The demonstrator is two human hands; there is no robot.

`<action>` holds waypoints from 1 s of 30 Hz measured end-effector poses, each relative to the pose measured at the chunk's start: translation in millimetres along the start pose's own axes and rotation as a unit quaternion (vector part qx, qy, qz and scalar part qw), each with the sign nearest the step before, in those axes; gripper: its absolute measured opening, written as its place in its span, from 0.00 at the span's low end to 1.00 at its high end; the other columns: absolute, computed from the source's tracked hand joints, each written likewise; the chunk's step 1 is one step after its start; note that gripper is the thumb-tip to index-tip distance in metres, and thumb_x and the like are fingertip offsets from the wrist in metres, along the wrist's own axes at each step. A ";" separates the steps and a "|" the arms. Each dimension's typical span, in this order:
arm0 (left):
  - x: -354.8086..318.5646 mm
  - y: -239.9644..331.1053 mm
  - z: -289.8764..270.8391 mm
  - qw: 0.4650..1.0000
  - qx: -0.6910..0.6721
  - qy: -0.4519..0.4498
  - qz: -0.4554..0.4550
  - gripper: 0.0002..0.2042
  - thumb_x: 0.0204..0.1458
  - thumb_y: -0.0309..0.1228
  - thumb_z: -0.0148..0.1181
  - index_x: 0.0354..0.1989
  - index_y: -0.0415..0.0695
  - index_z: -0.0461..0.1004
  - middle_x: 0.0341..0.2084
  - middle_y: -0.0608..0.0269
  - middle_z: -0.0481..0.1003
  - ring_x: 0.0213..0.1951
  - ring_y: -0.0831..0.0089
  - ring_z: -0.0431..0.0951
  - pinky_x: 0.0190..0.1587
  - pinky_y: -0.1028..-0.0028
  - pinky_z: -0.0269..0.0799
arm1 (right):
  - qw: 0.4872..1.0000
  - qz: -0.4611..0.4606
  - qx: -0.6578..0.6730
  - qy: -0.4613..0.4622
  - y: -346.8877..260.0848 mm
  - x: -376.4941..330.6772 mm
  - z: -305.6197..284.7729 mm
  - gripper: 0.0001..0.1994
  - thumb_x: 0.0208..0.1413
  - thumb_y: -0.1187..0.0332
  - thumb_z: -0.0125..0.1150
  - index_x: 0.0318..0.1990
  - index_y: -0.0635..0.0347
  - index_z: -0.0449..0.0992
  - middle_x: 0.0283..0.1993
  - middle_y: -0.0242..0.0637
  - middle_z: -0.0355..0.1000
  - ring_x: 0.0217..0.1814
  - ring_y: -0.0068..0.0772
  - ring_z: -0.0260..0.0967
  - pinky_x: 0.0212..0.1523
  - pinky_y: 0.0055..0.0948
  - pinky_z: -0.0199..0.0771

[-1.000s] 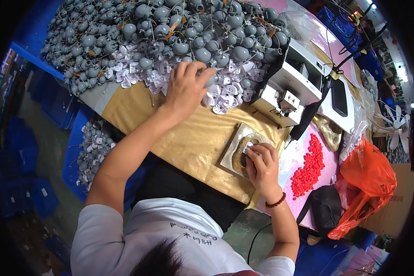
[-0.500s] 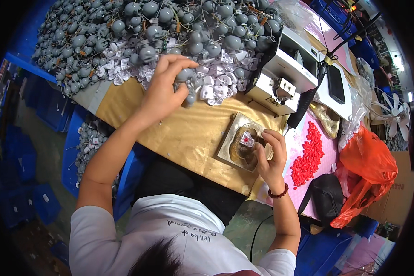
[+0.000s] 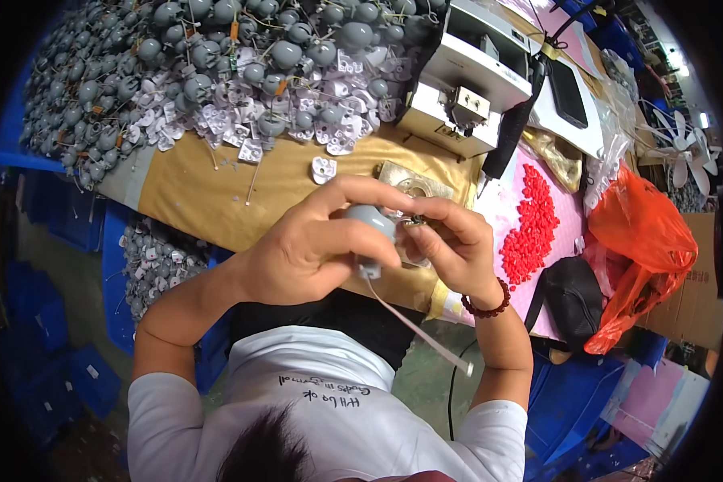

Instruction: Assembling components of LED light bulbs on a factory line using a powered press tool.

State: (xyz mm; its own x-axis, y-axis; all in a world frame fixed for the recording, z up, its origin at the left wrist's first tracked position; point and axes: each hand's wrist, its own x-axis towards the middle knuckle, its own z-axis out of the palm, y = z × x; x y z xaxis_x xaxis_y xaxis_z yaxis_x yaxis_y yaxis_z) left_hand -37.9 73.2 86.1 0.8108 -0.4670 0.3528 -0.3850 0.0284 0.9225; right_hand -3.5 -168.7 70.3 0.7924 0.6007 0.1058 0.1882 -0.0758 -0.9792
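Note:
My left hand (image 3: 297,245) is wrapped round a grey, ball-shaped plastic part (image 3: 371,218) above the table's front edge. From its lower end a pale flat cable (image 3: 414,325) hangs toward my lap, with a small white tip. Close against it, my right hand (image 3: 464,245) pinches a small greenish piece (image 3: 414,220) between thumb and forefinger; its exact kind is too small to tell. Both hands meet at this piece. Beneath them, a square metal fixture (image 3: 392,172) with a hollow lies partly hidden. A loose white plastic piece (image 3: 324,169) sits on the brown table covering.
Grey ball-shaped parts (image 3: 287,55) and white plastic pieces (image 3: 217,120) are heaped along the back. A white machine (image 3: 458,104) stands behind the fixture. On the right are small red pieces (image 3: 530,229), a black pouch (image 3: 572,299) and a red bag (image 3: 647,233).
My left hand has come from the heap toward me with a grey ball-shaped part. My right hand has left the fixture and now pinches a small piece beside that part. The view has shifted.

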 end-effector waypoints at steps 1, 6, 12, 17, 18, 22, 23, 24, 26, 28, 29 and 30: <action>-2.8 -2.8 1.3 1.000 0.010 -0.001 -0.027 0.19 0.43 0.08 0.54 0.36 0.48 0.80 0.55 0.50 0.65 0.57 0.59 0.69 0.57 0.66 0.68 | 0.993 0.051 0.105 -0.012 2.2 -5.7 -1.6 0.17 0.60 0.77 0.60 0.57 0.68 0.72 0.48 0.38 0.76 0.52 0.26 0.75 0.48 0.25 0.76; -20.6 -29.5 20.8 0.996 -0.044 -0.014 -0.072 0.14 0.49 0.16 0.58 0.45 0.41 0.77 0.57 0.51 0.65 0.56 0.62 0.69 0.58 0.67 0.66 | 0.970 0.167 0.173 -0.013 16.2 -22.6 -5.5 0.13 0.62 0.77 0.59 0.53 0.67 0.76 0.46 0.36 0.77 0.46 0.22 0.75 0.41 0.22 0.77; -23.0 -53.2 57.9 0.980 0.116 0.109 -0.121 0.21 0.46 0.20 0.67 0.50 0.40 0.71 0.49 0.54 0.69 0.52 0.60 0.72 0.54 0.68 0.69 | 0.956 -0.007 -0.292 0.019 32.7 -22.2 -1.2 0.11 0.51 0.81 0.64 0.43 0.66 0.79 0.34 0.42 0.75 0.34 0.39 0.75 0.32 0.33 0.75; -6.9 -75.0 60.9 0.970 0.164 0.130 -0.120 0.20 0.44 0.22 0.68 0.46 0.39 0.71 0.45 0.54 0.69 0.48 0.58 0.73 0.51 0.66 0.70 | 0.878 -0.120 -0.461 0.037 49.1 -11.0 -5.4 0.18 0.40 0.80 0.63 0.44 0.63 0.78 0.38 0.39 0.73 0.36 0.42 0.71 0.36 0.35 0.75; -4.2 -77.2 60.5 0.969 0.170 0.127 -0.130 0.19 0.44 0.22 0.68 0.46 0.40 0.71 0.44 0.55 0.69 0.48 0.57 0.73 0.51 0.66 0.70 | 0.876 -0.122 -0.466 0.031 52.7 -9.2 -6.7 0.19 0.40 0.79 0.62 0.44 0.63 0.78 0.39 0.39 0.72 0.37 0.41 0.71 0.36 0.35 0.75; -0.2 -83.8 60.0 0.968 0.174 0.110 -0.144 0.19 0.43 0.24 0.68 0.46 0.40 0.71 0.44 0.55 0.69 0.48 0.57 0.73 0.51 0.65 0.69 | 0.869 -0.121 -0.479 0.009 57.3 -6.2 -8.3 0.18 0.40 0.77 0.62 0.44 0.62 0.78 0.41 0.39 0.72 0.39 0.41 0.70 0.38 0.36 0.74; 1.0 -83.8 59.3 0.968 0.175 0.107 -0.144 0.19 0.43 0.24 0.68 0.46 0.40 0.71 0.44 0.55 0.69 0.48 0.57 0.73 0.51 0.65 0.69 | 0.868 -0.119 -0.482 0.005 55.9 -5.3 -8.3 0.18 0.40 0.76 0.62 0.44 0.62 0.78 0.41 0.39 0.71 0.39 0.41 0.70 0.38 0.36 0.74; 2.0 -83.8 58.7 0.968 0.176 0.105 -0.143 0.19 0.43 0.24 0.68 0.45 0.40 0.71 0.44 0.55 0.69 0.48 0.57 0.73 0.51 0.65 0.69 | 0.865 -0.121 -0.487 -0.003 53.5 -4.3 -8.8 0.18 0.40 0.76 0.62 0.44 0.62 0.78 0.41 0.39 0.71 0.39 0.40 0.70 0.38 0.36 0.74; 2.6 -83.9 57.6 0.968 0.179 0.097 -0.147 0.19 0.43 0.24 0.67 0.45 0.40 0.70 0.44 0.54 0.68 0.47 0.57 0.72 0.50 0.65 0.69 | 0.859 -0.125 -0.496 -0.021 48.6 -2.4 -9.6 0.17 0.41 0.75 0.61 0.43 0.62 0.78 0.40 0.38 0.71 0.40 0.40 0.70 0.38 0.36 0.73; 4.3 -84.0 56.3 0.968 0.181 0.086 -0.147 0.18 0.43 0.23 0.66 0.44 0.40 0.70 0.43 0.54 0.68 0.46 0.56 0.72 0.49 0.64 0.69 | 0.850 -0.129 -0.508 -0.055 46.1 -4.6 -11.0 0.16 0.41 0.74 0.62 0.42 0.63 0.78 0.40 0.38 0.70 0.40 0.39 0.70 0.38 0.34 0.74; 5.1 -84.4 55.2 0.969 0.184 0.081 -0.147 0.18 0.44 0.23 0.65 0.44 0.40 0.69 0.42 0.54 0.68 0.46 0.56 0.72 0.49 0.64 0.69 | 0.845 -0.131 -0.514 -0.072 44.9 -5.8 -11.5 0.16 0.41 0.74 0.62 0.42 0.63 0.77 0.40 0.38 0.70 0.40 0.39 0.70 0.38 0.34 0.74; 5.9 -84.4 53.9 0.968 0.187 0.077 -0.147 0.17 0.44 0.23 0.64 0.44 0.40 0.69 0.42 0.53 0.67 0.45 0.55 0.72 0.48 0.64 0.69 | 0.843 -0.129 -0.516 -0.078 44.1 -5.9 -11.8 0.15 0.42 0.74 0.61 0.41 0.63 0.77 0.40 0.37 0.70 0.40 0.38 0.70 0.38 0.33 0.74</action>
State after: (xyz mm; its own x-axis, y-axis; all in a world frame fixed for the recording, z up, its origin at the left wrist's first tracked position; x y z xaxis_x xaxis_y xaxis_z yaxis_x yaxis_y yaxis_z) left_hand -24.4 20.4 1.9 0.9548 -0.2676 0.1294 -0.2369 -0.4219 0.8751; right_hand 7.0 -184.9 28.5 0.5776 0.7940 0.1898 0.8108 -0.5309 -0.2465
